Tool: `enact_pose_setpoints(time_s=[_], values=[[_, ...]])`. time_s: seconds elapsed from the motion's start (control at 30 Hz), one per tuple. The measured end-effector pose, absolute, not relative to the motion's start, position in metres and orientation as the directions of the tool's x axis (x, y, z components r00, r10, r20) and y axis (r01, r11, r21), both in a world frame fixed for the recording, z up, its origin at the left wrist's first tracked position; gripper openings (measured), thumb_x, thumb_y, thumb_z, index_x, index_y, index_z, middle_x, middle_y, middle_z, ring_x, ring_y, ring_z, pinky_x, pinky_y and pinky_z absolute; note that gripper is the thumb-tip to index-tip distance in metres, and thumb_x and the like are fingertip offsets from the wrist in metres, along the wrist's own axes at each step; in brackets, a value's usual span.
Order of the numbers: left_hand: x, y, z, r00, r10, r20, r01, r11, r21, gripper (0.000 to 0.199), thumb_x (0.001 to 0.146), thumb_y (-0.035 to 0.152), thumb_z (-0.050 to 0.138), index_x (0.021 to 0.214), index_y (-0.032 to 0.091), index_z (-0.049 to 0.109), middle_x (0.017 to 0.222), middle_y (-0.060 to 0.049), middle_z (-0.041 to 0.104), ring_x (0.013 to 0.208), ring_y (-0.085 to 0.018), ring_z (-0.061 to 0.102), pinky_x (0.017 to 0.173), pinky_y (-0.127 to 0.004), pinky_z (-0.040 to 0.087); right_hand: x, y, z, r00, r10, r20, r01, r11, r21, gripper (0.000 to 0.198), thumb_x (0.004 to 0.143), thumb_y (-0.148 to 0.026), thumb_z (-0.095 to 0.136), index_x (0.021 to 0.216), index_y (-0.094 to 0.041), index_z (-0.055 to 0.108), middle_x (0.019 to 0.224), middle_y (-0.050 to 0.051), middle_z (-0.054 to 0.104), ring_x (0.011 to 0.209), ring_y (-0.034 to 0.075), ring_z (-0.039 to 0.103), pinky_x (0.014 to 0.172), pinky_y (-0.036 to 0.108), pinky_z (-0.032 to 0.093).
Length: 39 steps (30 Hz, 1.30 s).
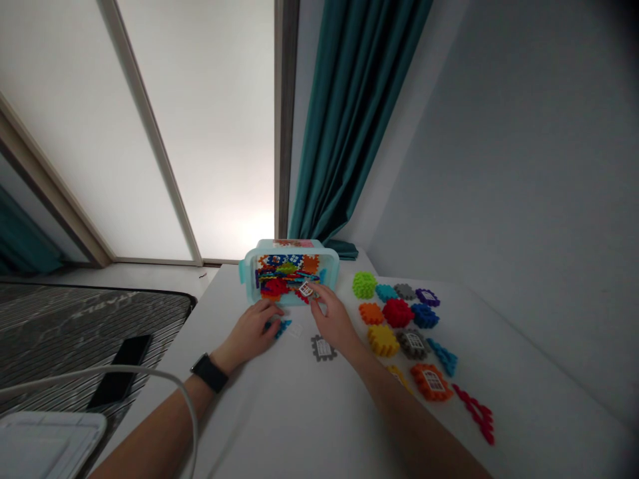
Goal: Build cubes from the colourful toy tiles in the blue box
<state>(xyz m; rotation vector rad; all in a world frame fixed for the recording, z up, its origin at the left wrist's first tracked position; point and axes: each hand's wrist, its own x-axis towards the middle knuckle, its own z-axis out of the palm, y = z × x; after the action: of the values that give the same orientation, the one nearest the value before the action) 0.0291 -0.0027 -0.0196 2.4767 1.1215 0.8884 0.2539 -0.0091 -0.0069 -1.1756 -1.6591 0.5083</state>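
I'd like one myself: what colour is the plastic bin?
Plastic bin: pale aqua, best seen in the head view.

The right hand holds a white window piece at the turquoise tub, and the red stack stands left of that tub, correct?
No: the head view shows the red stack right of the tub. The right hand does hold the window piece there.

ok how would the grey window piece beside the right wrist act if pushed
The grey window piece would probably slide rather than roll, since it lies flat. It looks thin, so it is likely light. Its crisp toothed outline suggests fairly stiff material.
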Motion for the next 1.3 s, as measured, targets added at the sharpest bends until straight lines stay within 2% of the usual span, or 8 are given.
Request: enact_pose_setpoints(time_s=[0.17, 0.3, 0.43, 0.6, 0.77, 0.97, 1.13, 1.3], values=[[0.037, -0.008, -0.016, 0.352, 0.854, 0.382, 0.46, -0.514, 0.724, 0.025, 0.095, 0.035, 0.051, 0.105, 0.018, 0.067, 0.095, -0.007, 0.07, 0.084, -0.02, 0.064, 0.077, -0.032, 0.051, 0.248, -0.035, -0.01, -0.126, 0.968, 0.219, 0.253, 0.245, -0.936, 0.027, 0.088, -0.025, 0.052, 0.107, -0.022, 0.072, 0.103, 0.005, 0.073, 0.09, 0.02, 0.068, 0.082, 0.036, 0.054], [0.044, -0.013, -0.013, 0.382, 0.882, 0.277, 0.314, -0.406, 0.858, 0.027, 0.094, 0.039, 0.055, 0.103, 0.016, 0.067, 0.086, -0.005, 0.07, 0.078, -0.018, 0.063, 0.071, -0.029, 0.049, 0.242, -0.049, -0.018, -0.182, 0.965, 0.189, 0.138, 0.215, -0.967, 0.019, 0.086, -0.027, 0.053, 0.09, -0.021, 0.071, 0.081, 0.001, 0.069, 0.073, 0.016, 0.063, 0.068, 0.03, 0.05], [0.048, -0.016, -0.014, 0.483, 0.854, 0.193, 0.229, -0.335, 0.914, 0.024, 0.09, 0.039, 0.061, 0.089, 0.015, 0.065, 0.077, -0.002, 0.067, 0.072, -0.016, 0.059, 0.066, -0.026, 0.045, 0.242, -0.055, -0.019, -0.188, 0.967, 0.17, 0.142, 0.198, -0.97, 0.014, 0.083, -0.024, 0.053, 0.085, -0.02, 0.066, 0.073, -0.002, 0.063, 0.064, 0.013, 0.056, 0.063, 0.027, 0.044], [0.052, -0.017, -0.016, 0.476, 0.869, 0.137, 0.162, -0.239, 0.957, 0.026, 0.085, 0.041, 0.066, 0.082, 0.015, 0.06, 0.071, 0.001, 0.061, 0.065, -0.013, 0.052, 0.063, -0.024, 0.039, 0.242, -0.059, -0.023, -0.124, 0.972, 0.199, 0.107, 0.212, -0.971, 0.006, 0.084, -0.021, 0.054, 0.09, -0.023, 0.055, 0.076, -0.003, 0.058, 0.068, 0.013, 0.056, 0.064, 0.026, 0.043], [0.055, -0.016, -0.014, 0.434, 0.889, 0.142, -0.006, -0.155, 0.988, 0.033, 0.082, 0.046, 0.071, 0.08, 0.016, 0.057, 0.067, 0.003, 0.056, 0.063, -0.011, 0.05, 0.061, -0.023, 0.038, 0.238, -0.06, -0.03, -0.119, 0.974, 0.195, 0.04, 0.201, -0.979, 0.034, 0.085, -0.026, 0.06, 0.117, -0.025, 0.048, 0.081, -0.003, 0.057, 0.073, 0.015, 0.058, 0.067, 0.028, 0.045], [0.059, -0.021, -0.015, 0.487, 0.866, 0.113, -0.025, -0.116, 0.993, 0.038, 0.078, 0.049, 0.076, 0.085, 0.015, 0.059, 0.075, 0.0, 0.062, 0.068, -0.012, 0.054, 0.064, -0.024, 0.041, 0.242, -0.058, -0.027, -0.058, 0.974, 0.22, 0.062, 0.223, -0.973, 0.03, 0.086, -0.031, 0.06, 0.114, -0.024, 0.053, 0.075, -0.005, 0.053, 0.068, 0.014, 0.057, 0.062, 0.027, 0.044], [0.06, -0.025, -0.014, 0.488, 0.861, 0.145, 0.111, -0.226, 0.968, 0.037, 0.086, 0.051, 0.066, 0.079, 0.015, 0.057, 0.076, -0.001, 0.061, 0.069, -0.013, 0.054, 0.065, -0.025, 0.042, 0.243, -0.059, -0.025, -0.037, 0.971, 0.236, 0.089, 0.238, -0.967, 0.03, 0.087, -0.032, 0.06, 0.115, -0.023, 0.055, 0.075, -0.005, 0.052, 0.067, 0.013, 0.055, 0.061, 0.026, 0.044], [0.053, -0.027, -0.01, 0.467, 0.832, 0.298, 0.302, -0.467, 0.831, 0.034, 0.09, 0.038, 0.062, 0.118, 0.018, 0.059, 0.087, -0.003, 0.064, 0.08, -0.018, 0.06, 0.074, -0.029, 0.048, 0.247, -0.058, -0.027, -0.055, 0.975, 0.216, 0.15, 0.222, -0.963, 0.027, 0.088, -0.034, 0.059, 0.113, -0.023, 0.059, 0.078, -0.003, 0.055, 0.07, 0.014, 0.056, 0.06, 0.026, 0.042]])
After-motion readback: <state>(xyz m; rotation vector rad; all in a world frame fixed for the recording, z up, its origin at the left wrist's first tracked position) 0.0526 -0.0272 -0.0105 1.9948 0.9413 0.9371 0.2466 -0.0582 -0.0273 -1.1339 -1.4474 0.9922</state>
